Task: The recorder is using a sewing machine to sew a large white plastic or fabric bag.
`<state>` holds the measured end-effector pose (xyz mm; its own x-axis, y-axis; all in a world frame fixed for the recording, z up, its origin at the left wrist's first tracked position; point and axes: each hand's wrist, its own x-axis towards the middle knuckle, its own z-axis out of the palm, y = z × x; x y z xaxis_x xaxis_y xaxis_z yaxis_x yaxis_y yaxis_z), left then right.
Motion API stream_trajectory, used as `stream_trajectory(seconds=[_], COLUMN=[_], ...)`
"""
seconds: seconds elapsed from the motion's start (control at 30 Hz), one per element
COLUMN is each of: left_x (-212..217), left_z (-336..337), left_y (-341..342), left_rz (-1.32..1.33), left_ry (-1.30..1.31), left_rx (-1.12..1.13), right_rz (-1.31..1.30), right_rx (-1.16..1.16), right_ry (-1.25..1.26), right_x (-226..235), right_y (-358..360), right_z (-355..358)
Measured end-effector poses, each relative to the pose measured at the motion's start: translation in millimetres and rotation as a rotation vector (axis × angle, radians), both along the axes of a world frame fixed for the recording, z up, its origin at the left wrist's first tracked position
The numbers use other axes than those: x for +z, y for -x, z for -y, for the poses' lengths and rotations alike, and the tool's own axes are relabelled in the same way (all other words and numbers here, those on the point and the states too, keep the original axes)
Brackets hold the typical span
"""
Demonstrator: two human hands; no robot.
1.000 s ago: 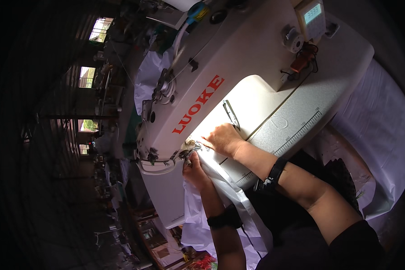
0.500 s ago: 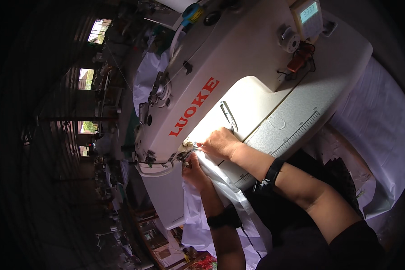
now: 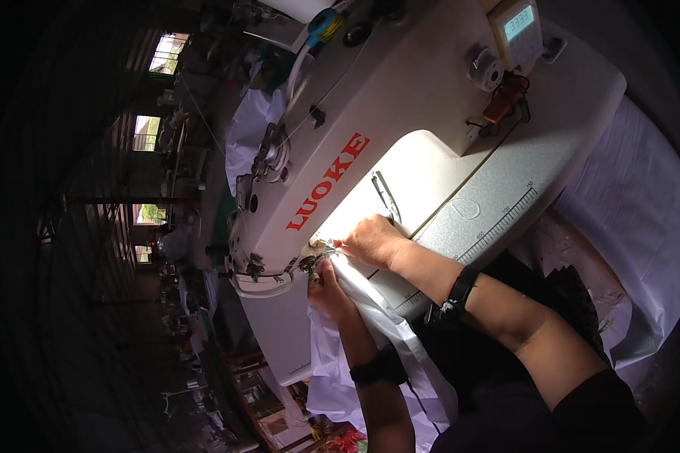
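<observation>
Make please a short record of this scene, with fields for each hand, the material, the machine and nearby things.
Left hand: fingers at the needle end; exact grip unclear
Right hand: fingers bent, close by the left fingertips
Material: white fabric, running from the hands down between the forearms
Machine: white sewing machine, its display lit
Nearby: slim tool, possibly tweezers, on the machine bed
</observation>
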<state>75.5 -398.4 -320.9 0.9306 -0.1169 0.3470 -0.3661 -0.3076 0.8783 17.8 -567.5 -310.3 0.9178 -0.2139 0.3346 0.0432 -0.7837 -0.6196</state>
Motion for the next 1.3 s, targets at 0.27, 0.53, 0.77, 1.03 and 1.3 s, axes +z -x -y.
stream_trajectory(seconds=[0.27, 0.53, 0.77, 1.03, 1.3], left_x=[3.6, 7.9, 3.8, 3.3, 11.3], left_z=[3.7, 3.0, 2.0, 2.9, 13.4], left_y=[2.0, 4.2, 0.0, -1.5, 5.4], left_rz=[-0.01, -0.103, 0.009, -0.014, 0.186], left_ry=[-0.075, -0.118, -0.135, -0.187, -0.203], left_rx=[0.096, 0.141, 0.132, 0.139, 0.051], right_rz=[0.004, -0.003, -0.01, -0.131, 0.041], right_rx=[0.006, 0.004, 0.021, 0.013, -0.014], right_ry=[-0.007, 0.001, -0.02, -0.085, -0.156], right_x=[2.3, 3.4, 4.5, 9.4, 4.6], right_y=[2.1, 3.1, 3.2, -1.4, -9.4], right_z=[1.1, 2.0, 2.4, -1.8, -13.4])
